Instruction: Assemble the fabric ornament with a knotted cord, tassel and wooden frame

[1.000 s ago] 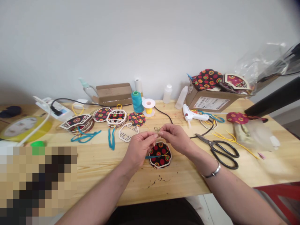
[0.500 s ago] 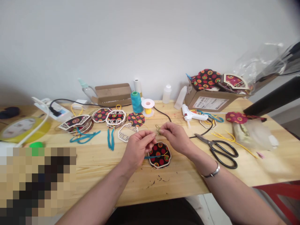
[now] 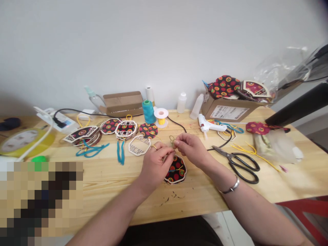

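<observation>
My right hand [image 3: 191,147] pinches a thin greenish looped cord [image 3: 172,138] above the table, the loop standing up from its fingertips. My left hand [image 3: 158,162] is closed, its fingertips meeting those of the right; what it grips is too small to make out. Beneath the hands lies a dark, flower-patterned fabric piece [image 3: 176,173] with a pale scalloped frame, partly hidden by my left hand. A blue and yellow cord crosses that piece. Left of the hands rests a bare cut-out wooden frame [image 3: 139,145].
Black-handled scissors [image 3: 242,163] and a white glue gun [image 3: 210,125] lie at the right. Behind are a teal thread cone [image 3: 149,112], a yellow thread spool [image 3: 161,115] and a cardboard box [image 3: 228,110]. Finished ornaments [image 3: 126,129] lie left.
My left hand has moved right, up against my right fingertips, and now covers more of the framed fabric piece. My right hand still holds the looped cord.
</observation>
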`<state>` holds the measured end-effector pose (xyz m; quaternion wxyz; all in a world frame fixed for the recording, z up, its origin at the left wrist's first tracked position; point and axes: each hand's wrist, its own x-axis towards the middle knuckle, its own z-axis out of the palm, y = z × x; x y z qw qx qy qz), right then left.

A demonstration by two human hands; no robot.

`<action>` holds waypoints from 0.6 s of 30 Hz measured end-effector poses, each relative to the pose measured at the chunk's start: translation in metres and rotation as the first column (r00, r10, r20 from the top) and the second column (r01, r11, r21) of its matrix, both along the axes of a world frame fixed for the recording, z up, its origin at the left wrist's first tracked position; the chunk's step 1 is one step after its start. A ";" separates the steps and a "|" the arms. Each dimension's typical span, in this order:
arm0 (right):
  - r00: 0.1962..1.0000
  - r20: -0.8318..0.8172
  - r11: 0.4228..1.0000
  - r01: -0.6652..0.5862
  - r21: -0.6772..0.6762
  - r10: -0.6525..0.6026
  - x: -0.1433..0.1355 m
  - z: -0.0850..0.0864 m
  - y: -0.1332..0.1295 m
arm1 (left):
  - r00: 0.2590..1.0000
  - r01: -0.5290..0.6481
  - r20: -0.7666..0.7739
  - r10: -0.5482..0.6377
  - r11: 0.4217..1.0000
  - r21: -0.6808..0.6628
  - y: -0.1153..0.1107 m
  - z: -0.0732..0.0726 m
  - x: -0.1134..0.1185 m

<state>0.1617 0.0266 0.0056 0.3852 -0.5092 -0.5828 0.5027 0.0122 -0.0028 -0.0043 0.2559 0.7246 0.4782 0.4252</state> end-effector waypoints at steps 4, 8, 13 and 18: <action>0.973 -0.232 0.991 -0.009 -0.136 -0.023 -0.005 0.001 -0.002 | 0.985 0.002 -0.170 0.018 0.993 0.116 -0.001 -0.004 0.000; 0.931 -0.363 0.975 -0.051 -0.215 -0.031 -0.007 0.001 -0.003 | 0.968 0.004 -0.249 0.029 0.991 0.134 -0.002 -0.006 -0.001; 0.918 -0.396 0.965 -0.084 -0.248 -0.022 -0.008 0.001 -0.004 | 0.962 0.032 -0.275 0.004 0.991 0.127 -0.003 -0.007 -0.001; 0.903 -0.429 0.959 -0.121 -0.256 -0.001 -0.008 0.002 -0.005 | 0.961 0.031 -0.276 0.000 0.994 0.108 -0.003 -0.006 -0.001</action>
